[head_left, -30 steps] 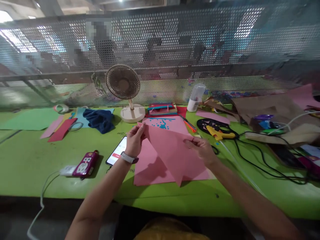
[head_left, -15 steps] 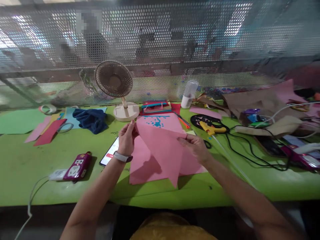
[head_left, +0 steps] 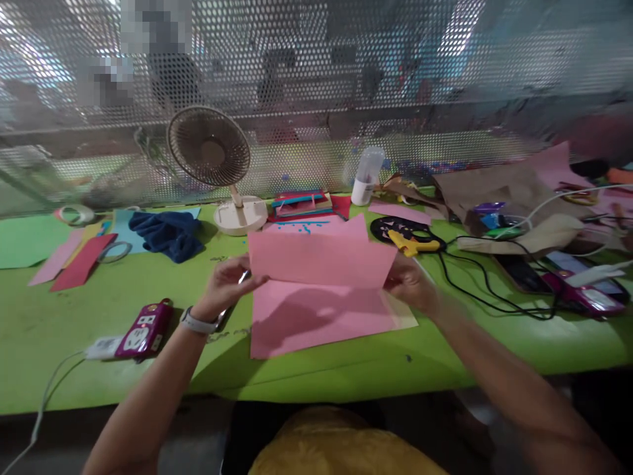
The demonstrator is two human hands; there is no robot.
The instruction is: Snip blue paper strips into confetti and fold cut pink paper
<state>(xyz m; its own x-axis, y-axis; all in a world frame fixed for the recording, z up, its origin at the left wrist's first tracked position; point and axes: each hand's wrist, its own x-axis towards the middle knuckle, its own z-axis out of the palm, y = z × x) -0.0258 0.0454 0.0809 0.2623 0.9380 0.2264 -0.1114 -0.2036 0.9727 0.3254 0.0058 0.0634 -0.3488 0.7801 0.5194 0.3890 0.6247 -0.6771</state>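
I hold a pink sheet of paper (head_left: 321, 258) up above the green table (head_left: 99, 330). My left hand (head_left: 225, 285) pinches its left edge and my right hand (head_left: 411, 282) pinches its right edge. The sheet hangs flat and level between them, facing me. Below it another pink sheet (head_left: 316, 320) lies flat on the table and carries the held sheet's shadow. A phone (head_left: 232, 300) lies mostly hidden behind my left hand.
A small desk fan (head_left: 210, 155) stands at the back, beside a blue cloth (head_left: 168, 234). A purple power strip (head_left: 143, 330) lies at the left. A yellow glue gun (head_left: 413, 245), black cables (head_left: 494, 290) and brown paper (head_left: 494, 191) fill the right. A perforated metal screen (head_left: 316, 86) runs behind.
The held pink paper went from a downward-pointing triangular shape to a level rectangle. Both hands moved apart and lower, to its side edges. The camera view shifted right.
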